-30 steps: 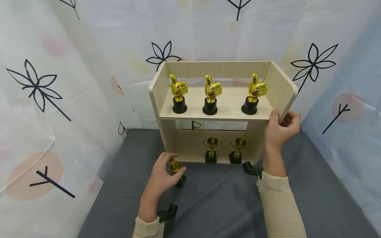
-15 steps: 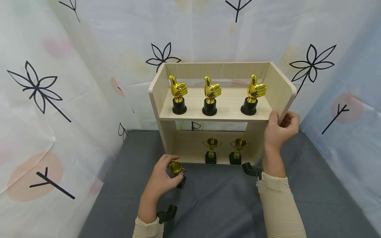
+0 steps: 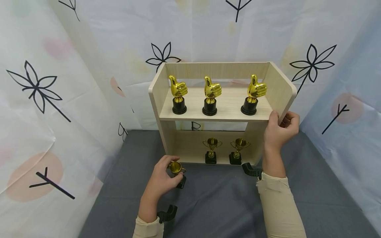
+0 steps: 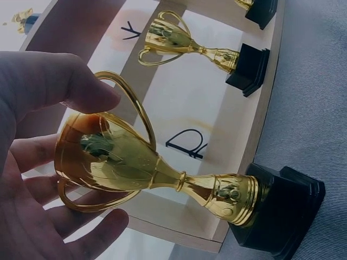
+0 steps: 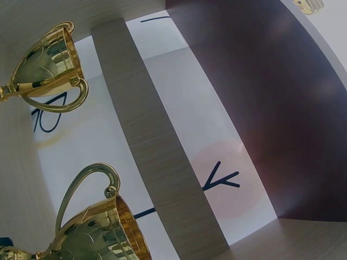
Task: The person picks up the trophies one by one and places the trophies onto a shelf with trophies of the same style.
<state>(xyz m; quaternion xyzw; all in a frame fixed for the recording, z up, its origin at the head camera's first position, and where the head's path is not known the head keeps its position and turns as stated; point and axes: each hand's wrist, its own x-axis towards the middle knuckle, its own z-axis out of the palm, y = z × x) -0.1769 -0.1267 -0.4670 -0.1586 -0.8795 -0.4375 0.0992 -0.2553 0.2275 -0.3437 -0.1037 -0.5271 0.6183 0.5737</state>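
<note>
My left hand (image 3: 162, 177) holds a small gold trophy cup (image 3: 176, 167) with a black base in front of the shelf's lower left corner. In the left wrist view, the thumb lies by one handle of this trophy cup (image 4: 114, 154), and the other fingers are around its far side. Whether its base touches the cloth, I cannot tell. My right hand (image 3: 279, 130) grips the front edge of the right side panel of a pale wooden shelf (image 3: 214, 119). Two more trophy cups stand on the lower level, a middle one (image 3: 211, 148) and a right one (image 3: 237, 150).
Three gold thumbs-up trophies stand on the upper level: left (image 3: 179, 94), middle (image 3: 211, 96) and right (image 3: 252, 94). A grey cloth (image 3: 214, 205) covers the table. Patterned white fabric (image 3: 98, 82) hangs behind and at the sides.
The left thumb has shifted slightly down and left along the trophy cup, which has barely moved. My right hand stays on the shelf's side panel.
</note>
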